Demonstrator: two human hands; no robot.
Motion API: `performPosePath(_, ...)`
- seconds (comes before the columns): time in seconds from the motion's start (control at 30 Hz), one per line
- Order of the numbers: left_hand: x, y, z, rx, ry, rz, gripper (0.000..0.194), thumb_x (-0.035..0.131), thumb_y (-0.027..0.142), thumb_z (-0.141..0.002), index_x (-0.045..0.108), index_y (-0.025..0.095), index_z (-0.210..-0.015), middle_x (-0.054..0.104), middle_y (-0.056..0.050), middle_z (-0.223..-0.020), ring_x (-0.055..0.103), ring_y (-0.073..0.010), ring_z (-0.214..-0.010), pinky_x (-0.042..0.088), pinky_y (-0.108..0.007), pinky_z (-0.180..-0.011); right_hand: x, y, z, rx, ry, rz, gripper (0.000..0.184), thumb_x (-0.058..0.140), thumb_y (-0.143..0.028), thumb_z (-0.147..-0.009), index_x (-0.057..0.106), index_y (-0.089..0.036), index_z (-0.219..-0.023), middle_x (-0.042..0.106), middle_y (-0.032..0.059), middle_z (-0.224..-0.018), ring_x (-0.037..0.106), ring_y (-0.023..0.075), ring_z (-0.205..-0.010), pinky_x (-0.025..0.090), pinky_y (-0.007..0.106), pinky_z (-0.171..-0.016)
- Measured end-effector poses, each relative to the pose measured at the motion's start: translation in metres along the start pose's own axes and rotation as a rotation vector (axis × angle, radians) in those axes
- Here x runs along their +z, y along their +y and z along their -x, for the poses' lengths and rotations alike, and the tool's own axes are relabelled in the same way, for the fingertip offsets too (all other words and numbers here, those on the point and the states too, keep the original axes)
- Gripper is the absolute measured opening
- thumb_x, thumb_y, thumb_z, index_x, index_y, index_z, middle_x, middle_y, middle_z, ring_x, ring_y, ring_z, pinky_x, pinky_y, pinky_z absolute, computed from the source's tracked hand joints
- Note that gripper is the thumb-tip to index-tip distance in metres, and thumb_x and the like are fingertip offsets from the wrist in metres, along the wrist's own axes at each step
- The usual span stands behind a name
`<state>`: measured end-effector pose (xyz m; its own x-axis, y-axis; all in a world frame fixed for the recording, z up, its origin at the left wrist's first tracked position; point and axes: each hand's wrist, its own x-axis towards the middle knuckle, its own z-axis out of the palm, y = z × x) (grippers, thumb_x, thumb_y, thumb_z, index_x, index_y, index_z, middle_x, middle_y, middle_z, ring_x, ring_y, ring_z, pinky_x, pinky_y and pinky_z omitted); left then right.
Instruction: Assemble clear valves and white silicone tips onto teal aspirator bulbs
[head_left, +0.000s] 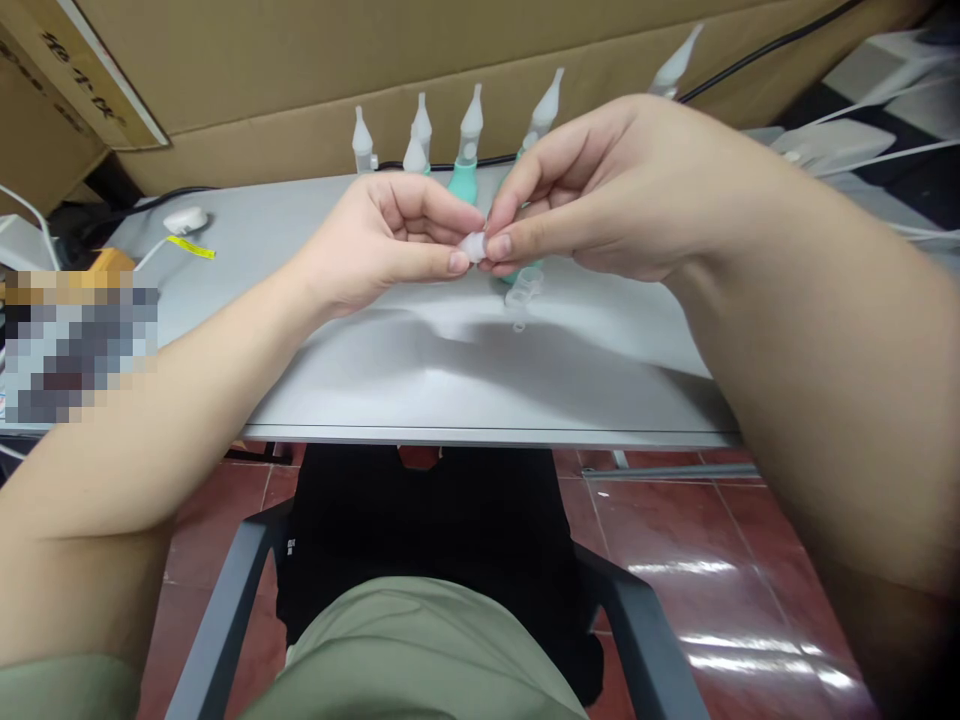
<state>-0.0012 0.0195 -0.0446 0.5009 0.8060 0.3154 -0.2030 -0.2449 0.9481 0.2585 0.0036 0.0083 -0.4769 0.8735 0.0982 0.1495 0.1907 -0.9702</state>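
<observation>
Both my hands meet above the middle of the grey table [360,370]. My left hand [390,240] and my right hand [600,190] each pinch one small white translucent plastic piece [472,246] between thumb and fingertips. Just under the right hand lies a clear tube-like part [523,292] on the table, with a bit of teal showing beside it. Behind the hands stands a row of translucent cone-tipped parts [471,115], one on a teal base [463,180].
Large cardboard sheets [300,80] lean behind the table. A white device with a yellow tag [184,220] lies at the back left. White objects and cables [862,130] sit at the right. A grey chair frame [225,600] and red floor tiles lie below.
</observation>
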Motion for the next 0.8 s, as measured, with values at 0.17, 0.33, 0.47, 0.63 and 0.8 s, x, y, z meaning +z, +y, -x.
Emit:
performPosePath(0.17, -0.001, 0.000, -0.001, -0.018, -0.011, 0.012, 0.038, 0.121, 0.017, -0.065, 0.102, 0.025, -0.098, 0.096, 0.001, -0.095, 0.099, -0.0286, -0.101, 0.087, -0.051, -0.109, 0.000, 0.001, -0.001, -0.013, -0.026, 0.003, 0.033, 0.106, 0.005, -0.095, 0.095, -0.023, -0.081, 0.088, 0.0028, -0.081, 0.082, 0.0140, -0.078, 0.067, 0.020, -0.076)
performPosePath(0.33, -0.003, -0.004, -0.001, -0.017, -0.011, 0.028, 0.041, 0.123, 0.018, -0.064, 0.100, 0.026, -0.098, 0.095, 0.003, -0.095, 0.099, -0.0295, -0.103, 0.087, -0.054, -0.112, 0.000, 0.004, 0.000, -0.040, -0.019, -0.038, 0.030, 0.111, 0.000, -0.091, 0.095, -0.024, -0.080, 0.087, 0.0006, -0.079, 0.081, 0.0143, -0.077, 0.068, 0.022, -0.077)
performPosePath(0.47, -0.002, -0.005, 0.003, -0.026, 0.018, 0.043, 0.038, 0.121, 0.016, -0.072, 0.099, 0.028, -0.101, 0.095, 0.002, -0.099, 0.099, -0.0275, -0.106, 0.086, -0.048, -0.113, -0.003, 0.007, 0.001, -0.053, -0.067, -0.100, 0.028, 0.123, -0.013, -0.083, 0.097, -0.024, -0.085, 0.088, 0.0017, -0.083, 0.082, 0.0153, -0.082, 0.070, 0.022, -0.081)
performPosePath(0.63, 0.001, -0.004, 0.004, -0.043, 0.075, 0.017, 0.037, 0.121, 0.016, -0.070, 0.096, 0.025, -0.096, 0.093, 0.001, -0.095, 0.100, -0.0297, -0.104, 0.086, -0.050, -0.111, -0.007, 0.010, 0.000, -0.035, -0.107, -0.120, 0.036, 0.132, -0.026, -0.076, 0.098, -0.023, -0.088, 0.089, 0.0030, -0.084, 0.083, 0.0163, -0.083, 0.073, 0.022, -0.084)
performPosePath(0.8, 0.004, -0.002, 0.005, -0.073, 0.094, 0.005, 0.040, 0.122, 0.018, -0.069, 0.094, 0.024, -0.096, 0.093, 0.002, -0.096, 0.101, -0.0328, -0.109, 0.086, -0.054, -0.117, -0.008, 0.012, -0.002, -0.050, -0.142, -0.110, 0.030, 0.127, -0.021, -0.082, 0.097, -0.024, -0.087, 0.089, 0.0012, -0.085, 0.084, 0.0160, -0.084, 0.074, 0.023, -0.086)
